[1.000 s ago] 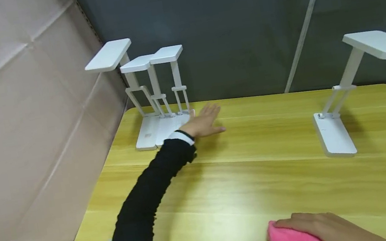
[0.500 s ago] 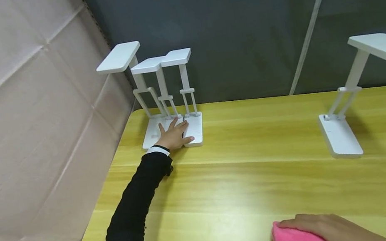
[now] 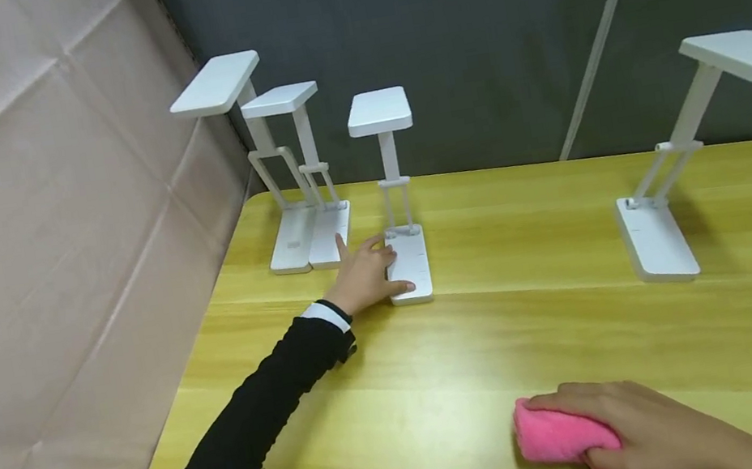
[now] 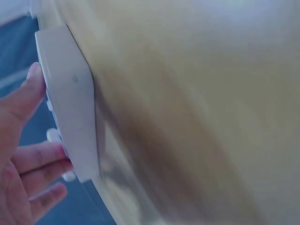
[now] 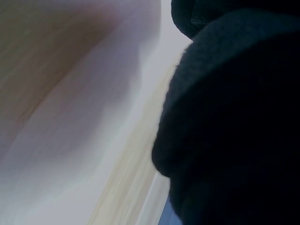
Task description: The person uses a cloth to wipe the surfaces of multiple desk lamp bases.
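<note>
In the head view, my left hand [image 3: 362, 276] is at the left side of a white folding phone stand's base [image 3: 410, 266]. Its thumb lies over the front of the base and other fingers bend at its left edge; the left wrist view shows the thumb [image 4: 28, 91] and fingertips against the base [image 4: 72, 103]. The stand is upright, its flat top plate [image 3: 379, 111] facing up. My right hand [image 3: 643, 426] grips a bunched pink cloth [image 3: 558, 431] on the table near the front. The right wrist view shows mostly dark sleeve [image 5: 234, 122].
Two more white stands, a rear-left one [image 3: 215, 85] and its neighbour [image 3: 281, 100], are side by side at the table's back left corner. Another white stand [image 3: 657, 239] stands at the right. A dark panel [image 3: 426, 38] rises behind the wooden table [image 3: 518, 245]; a pale cloth wall [image 3: 51, 237] borders the left.
My left hand has come back from beyond the stands to the third one, which has shifted right and towards me, apart from the other two. My right hand keeps the pink cloth.
</note>
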The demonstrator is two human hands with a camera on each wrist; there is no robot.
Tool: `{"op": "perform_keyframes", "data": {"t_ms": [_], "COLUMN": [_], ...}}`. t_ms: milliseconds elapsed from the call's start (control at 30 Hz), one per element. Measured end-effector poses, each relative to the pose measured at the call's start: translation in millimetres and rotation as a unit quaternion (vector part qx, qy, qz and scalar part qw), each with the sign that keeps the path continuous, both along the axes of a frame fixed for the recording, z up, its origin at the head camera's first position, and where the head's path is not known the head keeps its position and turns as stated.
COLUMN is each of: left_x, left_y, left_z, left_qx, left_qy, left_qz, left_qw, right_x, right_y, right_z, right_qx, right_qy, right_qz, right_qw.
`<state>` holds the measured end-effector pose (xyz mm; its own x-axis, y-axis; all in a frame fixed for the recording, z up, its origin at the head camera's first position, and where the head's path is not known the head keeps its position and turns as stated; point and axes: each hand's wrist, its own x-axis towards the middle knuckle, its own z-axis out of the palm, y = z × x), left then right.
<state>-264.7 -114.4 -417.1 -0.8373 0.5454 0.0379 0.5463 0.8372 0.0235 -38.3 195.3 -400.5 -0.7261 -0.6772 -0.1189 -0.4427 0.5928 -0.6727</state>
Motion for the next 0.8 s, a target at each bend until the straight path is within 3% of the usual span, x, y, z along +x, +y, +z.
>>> {"op": "perform_keyframes", "data": {"t_ms": [133, 300, 500, 667, 800], "left_x": [19.2, 54.3, 90.8, 107.5, 111.0], "left_y": [19, 42, 65, 73, 70], "left_z": [-1.6, -6.9, -9.9, -12.5, -14.3], "left_qx": [-0.005, 0.005, -0.022, -0.025, -0.019], "left_qy": [0.018, 0.028, 0.074, 0.102, 0.090], "left_qz": [-0.021, -0.050, -0.071, -0.085, -0.090], "left_qw": [0.9996, 0.9983, 0.9945, 0.9908, 0.9916], "right_x": [-1.2, -1.0, -0.2, -0.6, -10.8], "right_y": [-3, -4, 3, 5, 4], "right_z": [-1.7, -5.0, -6.7, -5.9, -4.6], "right_qx": [0.009, 0.019, 0.019, 0.020, 0.027], "right_qy": [0.097, 0.123, 0.150, 0.158, 0.150], "right_qz": [0.007, 0.000, -0.010, -0.019, -0.019], "right_qw": [0.995, 0.992, 0.988, 0.987, 0.988]}}
